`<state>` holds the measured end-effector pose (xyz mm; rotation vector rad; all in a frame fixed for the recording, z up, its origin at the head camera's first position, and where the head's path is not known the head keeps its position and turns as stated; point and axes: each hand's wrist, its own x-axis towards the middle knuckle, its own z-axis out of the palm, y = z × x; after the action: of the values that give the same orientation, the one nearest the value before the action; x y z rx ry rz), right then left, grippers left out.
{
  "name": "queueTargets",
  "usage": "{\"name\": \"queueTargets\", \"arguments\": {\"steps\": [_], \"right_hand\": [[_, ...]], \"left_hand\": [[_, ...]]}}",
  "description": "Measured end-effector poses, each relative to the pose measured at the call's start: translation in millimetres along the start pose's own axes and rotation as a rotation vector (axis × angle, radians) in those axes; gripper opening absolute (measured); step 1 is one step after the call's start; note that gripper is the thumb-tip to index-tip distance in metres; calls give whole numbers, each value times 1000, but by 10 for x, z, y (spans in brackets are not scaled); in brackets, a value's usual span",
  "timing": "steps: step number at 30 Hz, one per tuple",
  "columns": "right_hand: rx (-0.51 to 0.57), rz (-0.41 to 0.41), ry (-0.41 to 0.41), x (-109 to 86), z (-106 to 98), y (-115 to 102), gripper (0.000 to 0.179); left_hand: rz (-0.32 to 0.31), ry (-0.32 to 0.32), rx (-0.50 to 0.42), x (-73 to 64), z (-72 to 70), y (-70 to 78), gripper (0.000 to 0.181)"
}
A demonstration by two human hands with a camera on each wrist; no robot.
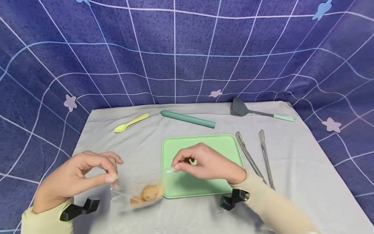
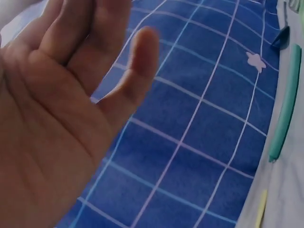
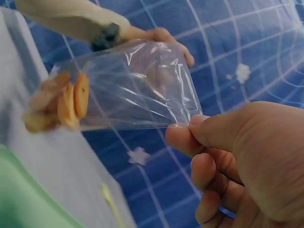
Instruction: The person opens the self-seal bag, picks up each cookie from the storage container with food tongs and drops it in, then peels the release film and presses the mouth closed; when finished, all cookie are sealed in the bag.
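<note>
A clear plastic bag (image 3: 142, 88) is stretched between both hands. Several round golden-brown pieces, cookies by their look (image 1: 150, 192), lie at its bottom end. My left hand (image 1: 84, 175) pinches one upper corner of the bag between thumb and fingers. With thumb and index finger, my right hand (image 1: 201, 162) pinches the opposite corner, seen close up in the right wrist view. The right hand is above a light green tray (image 1: 204, 188), while the bag hangs mostly to the tray's left. In the left wrist view, the left palm (image 2: 52, 142) shows but the bag does not.
Behind the tray lie a yellow spoon (image 1: 131, 123), a green rod (image 1: 188, 119) and a dark spatula (image 1: 257, 112) with a mint handle. Metal tongs (image 1: 265, 156) lie spread at the tray's right. A blue patterned cloth (image 1: 187, 65) surrounds the grey-covered table (image 1: 292, 146).
</note>
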<state>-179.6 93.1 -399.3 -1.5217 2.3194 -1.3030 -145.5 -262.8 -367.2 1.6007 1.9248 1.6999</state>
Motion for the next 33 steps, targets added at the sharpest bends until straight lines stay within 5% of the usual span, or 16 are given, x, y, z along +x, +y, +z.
{"name": "queueTargets", "arguments": {"steps": [5,8,11,15,20,33], "right_hand": [[16,99,-38,117,266,235,6],[13,184,-9,233,398,441,7],[-7,264,41,356,502,625,6],[-12,356,74,500,581,821,7],[-13,426,82,659,636,1003,9],[-118,538,107,879,777,1255,9]], "left_hand": [[-380,30,95,-349,-130,-243,31],[-637,110,176,-484,-182,-468,14],[-793,226,200,-567,-231,-689,13],[-865,327,257,-617,-298,-871,19],[-901,370,388,-614,-363,-1006,24],[-1017,379,607,-591,-385,-1197,25]]}}
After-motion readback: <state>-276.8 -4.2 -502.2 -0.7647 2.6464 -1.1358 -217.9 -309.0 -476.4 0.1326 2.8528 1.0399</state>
